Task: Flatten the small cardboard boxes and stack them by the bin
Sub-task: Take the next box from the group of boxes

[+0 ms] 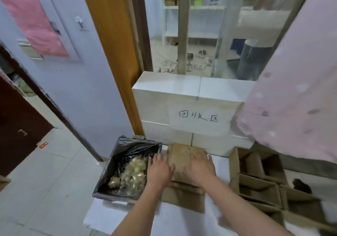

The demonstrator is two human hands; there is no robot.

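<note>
A flattened brown cardboard box point(184, 155) lies on a white sheet on the floor, just right of the bin point(120, 164), which is lined with a black bag and holds crumpled scraps. More flat cardboard point(184, 198) sticks out beneath it toward me. My left hand point(159, 170) presses with spread fingers on the box's left edge, next to the bin's rim. Fingers out flat, my right hand point(199, 169) presses on the box's right half. Several unflattened open boxes point(255, 182) stand to the right.
A low white tiled wall point(175, 97) with a handwritten paper sign point(198, 118) stands right behind the boxes. A pink patterned cloth point(295, 93) hangs at the right. A dark door point(16, 124) and tiled floor point(45, 181) lie to the left. A person stands beyond the wall.
</note>
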